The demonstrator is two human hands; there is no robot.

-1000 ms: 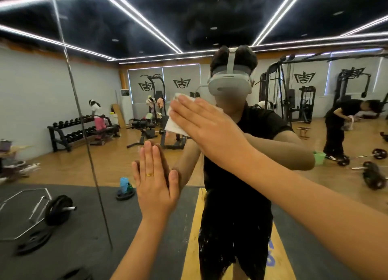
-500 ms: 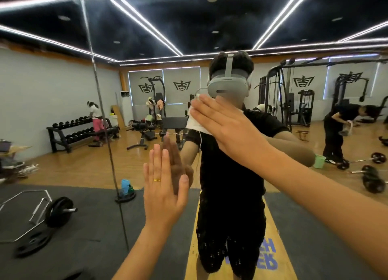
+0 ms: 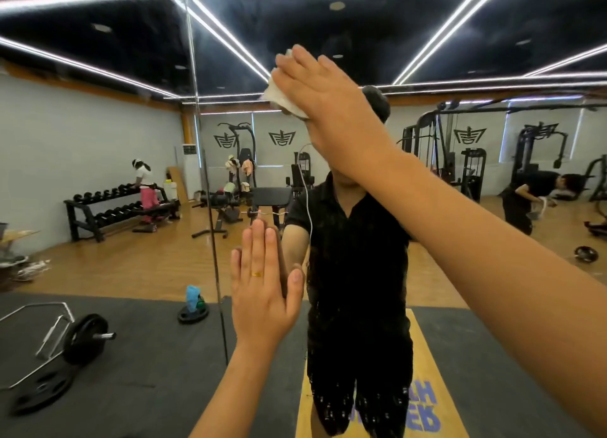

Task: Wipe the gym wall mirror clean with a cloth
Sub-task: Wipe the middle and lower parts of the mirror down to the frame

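Note:
The gym wall mirror [image 3: 476, 59] fills the whole view and reflects the room and me. My right hand [image 3: 323, 96] lies flat with straight fingers, pressing a white cloth [image 3: 279, 94] against the glass high up, above my reflected head. Only the cloth's left edge shows from under the palm. Lower down, my left hand [image 3: 262, 289], wearing a gold ring, rests flat on the mirror with fingers straight and together, meeting its own reflection.
A vertical seam [image 3: 210, 227] between mirror panels runs just left of my left hand. Reflected are a dumbbell rack [image 3: 115, 207], a loaded bar [image 3: 82, 335] on black matting, weight machines [image 3: 460, 161] and two other people.
My right hand has slid the cloth upward on the glass, from face height to above the reflected head. The left hand stays flat on the mirror; the view has shifted to the left.

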